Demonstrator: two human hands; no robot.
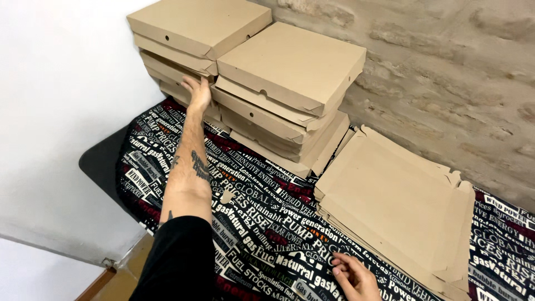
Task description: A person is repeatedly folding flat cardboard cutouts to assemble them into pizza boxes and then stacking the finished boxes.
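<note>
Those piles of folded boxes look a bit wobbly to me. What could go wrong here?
The left stack of folded boxes sits unevenly, its layers shifted and overhanging; the left hand pressing its side could tip or slide it. The right stack leans against it, so both might shift together. The right hand rests by the pile of flat blanks near the table edge; a nudge might push sheets off.

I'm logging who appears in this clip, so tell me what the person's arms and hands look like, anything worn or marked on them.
Both hands are bare, with no gloves, rings or watch visible. The left hand leads back along a bare forearm with dark tattoo markings and a smaller mark nearer the elbow. A black sleeve covers the upper arm. Of the right hand only the hand and fingers show, the arm being out of frame.
</note>
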